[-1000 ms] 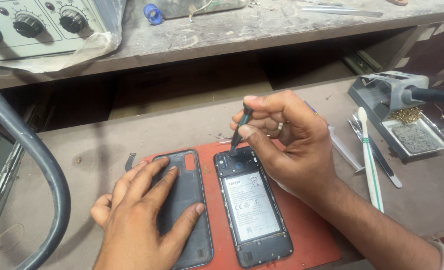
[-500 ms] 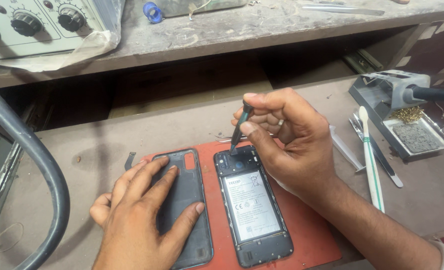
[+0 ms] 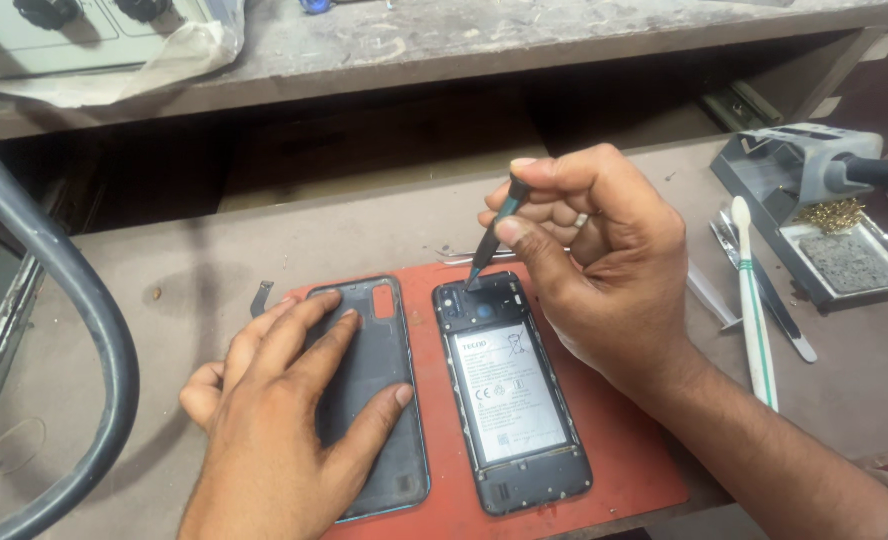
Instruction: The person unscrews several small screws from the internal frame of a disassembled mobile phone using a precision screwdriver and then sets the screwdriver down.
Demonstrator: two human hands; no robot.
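While my right hand point(image 3: 604, 260) pinches the small dark screwdriver point(image 3: 494, 228) between thumb and forefinger, its tip sits at the top edge of the opened phone point(image 3: 509, 390), near the camera end. My left hand point(image 3: 284, 410) lies flat, fingers spread wide, pressing down on the removed back cover point(image 3: 399, 400), holding nothing. Doing this well, as I judge it: keep the driver close to upright over the screw head, seat the tip fully before turning, light downward pressure, turn from the fingertips only. A slip here would likely gouge the board or the camera area. Phone isn't pinned by either hand, so it could skate on the red mat point(image 3: 624, 440); bracing it with the left hand would probably help more than resting on the cover. Whether the tip is actually in a screw head I can't tell, too small. Phone lies face down in the middle of the mat, long axis running away from me, back off. Black inner frame, big pale battery with a printed label filling the middle, dark shield at the top with a round camera opening, small port section at the bottom. Cover lies just beside it on the left, dark, inside facing up, bluish rim. Right of the mat: white-handled tool point(image 3: 754, 300), tweezers point(image 3: 709, 295), soldering iron stand point(image 3: 814, 190) with brass wool.
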